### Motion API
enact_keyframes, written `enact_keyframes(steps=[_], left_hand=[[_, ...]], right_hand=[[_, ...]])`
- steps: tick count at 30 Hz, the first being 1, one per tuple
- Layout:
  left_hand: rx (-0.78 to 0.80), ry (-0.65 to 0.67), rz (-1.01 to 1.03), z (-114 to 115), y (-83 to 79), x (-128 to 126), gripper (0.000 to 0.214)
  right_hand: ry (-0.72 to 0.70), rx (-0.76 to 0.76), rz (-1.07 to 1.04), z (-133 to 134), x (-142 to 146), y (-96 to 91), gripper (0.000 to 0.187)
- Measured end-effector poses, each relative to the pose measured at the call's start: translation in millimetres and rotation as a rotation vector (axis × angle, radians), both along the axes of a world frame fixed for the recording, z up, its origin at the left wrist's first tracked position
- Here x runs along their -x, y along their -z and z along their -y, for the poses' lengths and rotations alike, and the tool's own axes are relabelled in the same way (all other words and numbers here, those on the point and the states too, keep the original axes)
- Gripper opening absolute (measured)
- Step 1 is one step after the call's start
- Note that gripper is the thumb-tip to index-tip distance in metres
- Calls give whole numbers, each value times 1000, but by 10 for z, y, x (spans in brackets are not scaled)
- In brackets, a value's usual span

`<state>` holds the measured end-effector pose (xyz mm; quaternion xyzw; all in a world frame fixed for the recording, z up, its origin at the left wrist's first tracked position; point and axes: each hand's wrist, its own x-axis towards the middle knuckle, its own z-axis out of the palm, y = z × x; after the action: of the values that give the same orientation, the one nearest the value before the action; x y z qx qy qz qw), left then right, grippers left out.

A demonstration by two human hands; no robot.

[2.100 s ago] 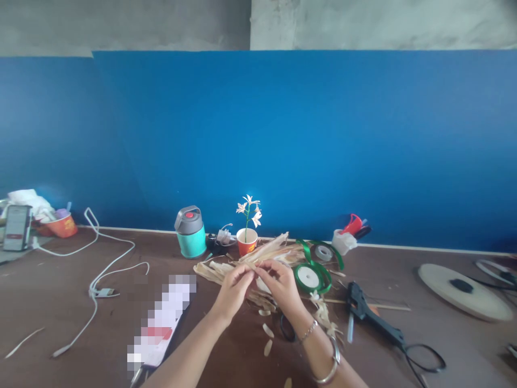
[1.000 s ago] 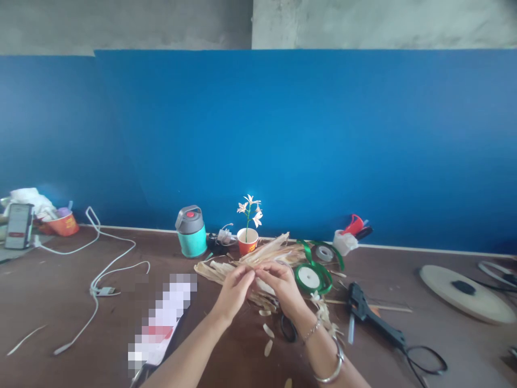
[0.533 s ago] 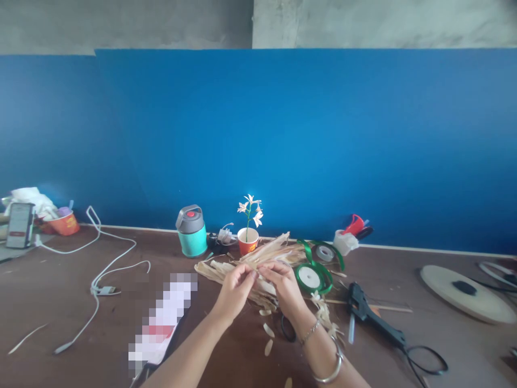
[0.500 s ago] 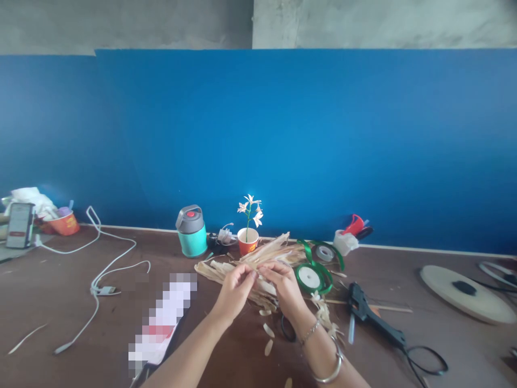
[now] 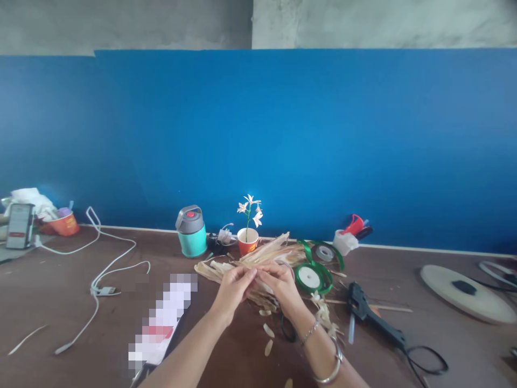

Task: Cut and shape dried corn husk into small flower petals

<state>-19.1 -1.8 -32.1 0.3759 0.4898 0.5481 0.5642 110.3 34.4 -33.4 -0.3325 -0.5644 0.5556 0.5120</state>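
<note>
My left hand point(image 5: 234, 288) and my right hand point(image 5: 280, 283) meet at the fingertips above a pile of dried corn husks point(image 5: 214, 270). Thumbs and fingers of both are pinched together; whatever sits between them is too small and covered to make out. Just behind stands a red paper cup point(image 5: 247, 247) holding a stem of small white flowers point(image 5: 257, 218). Beside my right hand lies a spool of green ribbon point(image 5: 310, 277). Loose cut petals point(image 5: 268, 330) are scattered below, and several pale pieces point(image 5: 323, 312) lie near my right wrist.
A black glue gun point(image 5: 374, 315) with its cord lies on the right, near a round pale disc point(image 5: 464, 293). A turquoise food jar point(image 5: 193, 237), white cables point(image 5: 97, 280) and a phone point(image 5: 20, 226) are on the left. A white cup with red-handled scissors point(image 5: 351, 229) stands behind.
My fingertips have drawn closer together, the thumbs now nearly touching and covering the pale bit seen between them before. The things on the table have not moved.
</note>
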Motion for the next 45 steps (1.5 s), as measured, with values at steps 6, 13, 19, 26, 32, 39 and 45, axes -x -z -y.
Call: enact_keyframes(steps=[6, 13, 19, 26, 32, 39, 45], left_hand=[[15, -6, 50, -5, 38, -7, 42], [25, -8, 104, 17, 62, -31, 33], [38, -20, 121, 25, 50, -43, 27], [37, -20, 115, 34, 24, -51, 18], [46, -13, 155, 30, 24, -50, 15], [69, 30, 218, 10, 42, -19, 28], [20, -7, 101, 15, 31, -25, 38]], right_hand=[[1, -41, -1, -25, 5, 36, 13], [54, -27, -6, -13, 32, 71, 8], [66, -31, 4, 8, 52, 60, 5], [49, 25, -23, 34, 69, 38, 8], [23, 106, -74, 62, 82, 21, 18], [-2, 116, -82, 73, 71, -28, 19], [26, 107, -86, 60, 64, -12, 22]])
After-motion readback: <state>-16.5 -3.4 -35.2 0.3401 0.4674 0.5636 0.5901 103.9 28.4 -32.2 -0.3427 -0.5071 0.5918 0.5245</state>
